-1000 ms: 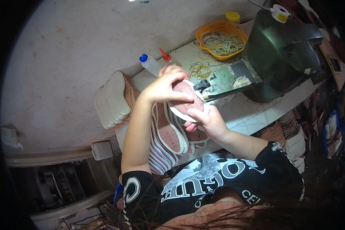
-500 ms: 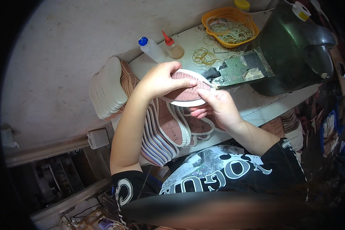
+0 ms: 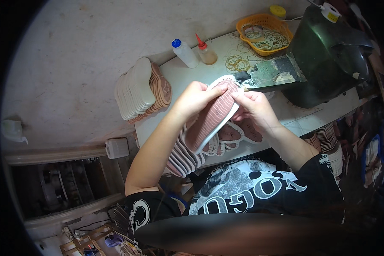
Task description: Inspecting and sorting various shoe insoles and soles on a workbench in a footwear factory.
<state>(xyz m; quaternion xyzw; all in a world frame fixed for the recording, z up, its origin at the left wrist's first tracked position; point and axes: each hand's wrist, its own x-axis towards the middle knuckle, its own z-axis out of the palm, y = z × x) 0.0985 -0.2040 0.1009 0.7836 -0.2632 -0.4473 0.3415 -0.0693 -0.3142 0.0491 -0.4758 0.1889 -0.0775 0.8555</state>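
Nearby: bottles (image 3: 185, 54), basket (image 3: 262, 19), machine (image 3: 322, 59) beside the sole (image 3: 211, 116).

At the lower centre of the frame, you wear a black short-sleeved shirt (image 3: 292, 202) with large pale lettering (image 3: 266, 187) over a grey-and-white print (image 3: 226, 179); white characters mark your left sleeve (image 3: 160, 209) and right sleeve (image 3: 316, 173).

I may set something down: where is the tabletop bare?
The tabletop is bare between the wall-side sole stack and blue-capped bottle, and right of the right hand, before the green machine. Crowded: below that hand, with more soles; around the orange basket and loose bands.
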